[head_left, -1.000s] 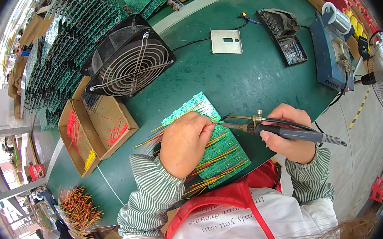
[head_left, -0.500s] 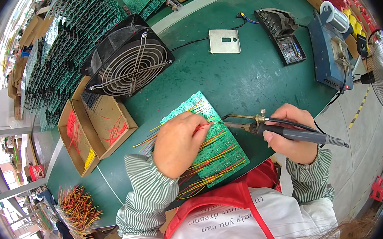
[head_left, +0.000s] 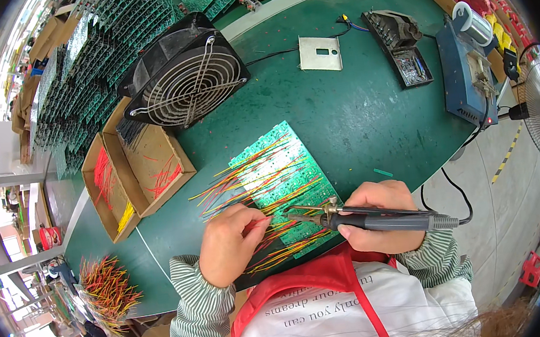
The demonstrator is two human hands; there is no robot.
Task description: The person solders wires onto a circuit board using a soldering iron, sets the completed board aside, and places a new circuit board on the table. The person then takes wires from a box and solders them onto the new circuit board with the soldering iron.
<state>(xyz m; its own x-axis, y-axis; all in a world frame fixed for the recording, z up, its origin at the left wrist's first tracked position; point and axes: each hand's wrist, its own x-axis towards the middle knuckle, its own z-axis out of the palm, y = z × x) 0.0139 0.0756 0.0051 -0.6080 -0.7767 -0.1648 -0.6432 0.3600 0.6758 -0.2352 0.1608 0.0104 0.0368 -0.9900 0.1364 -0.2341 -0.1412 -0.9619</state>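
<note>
A green circuit board panel [head_left: 309,171] lies on the table before me, with rows of red, yellow and dark wires [head_left: 226,177] sticking out past its left side. My left hand [head_left: 230,244] is closed at the board's lower left edge, its thumb and forefinger pinching a red wire [head_left: 264,221]. My right hand [head_left: 382,218] grips a soldering iron [head_left: 393,220] with a thin solder-feed tube along its top. The iron's tip is over the lower part of the board, close to the pinched wire; whether they touch I cannot tell.
A black fan [head_left: 188,79] stands behind the board. Left are a cardboard box [head_left: 175,186] of cut wires and a wired bundle [head_left: 107,292]. A metal plate [head_left: 320,54], a black parts tray [head_left: 412,69] and a blue soldering station [head_left: 464,77] with a solder spool [head_left: 472,24] sit farther back.
Both hands have moved down toward me along the board, the iron also shifting left. The left hand has uncovered the upper wires. A small green strip now shows right of the board.
</note>
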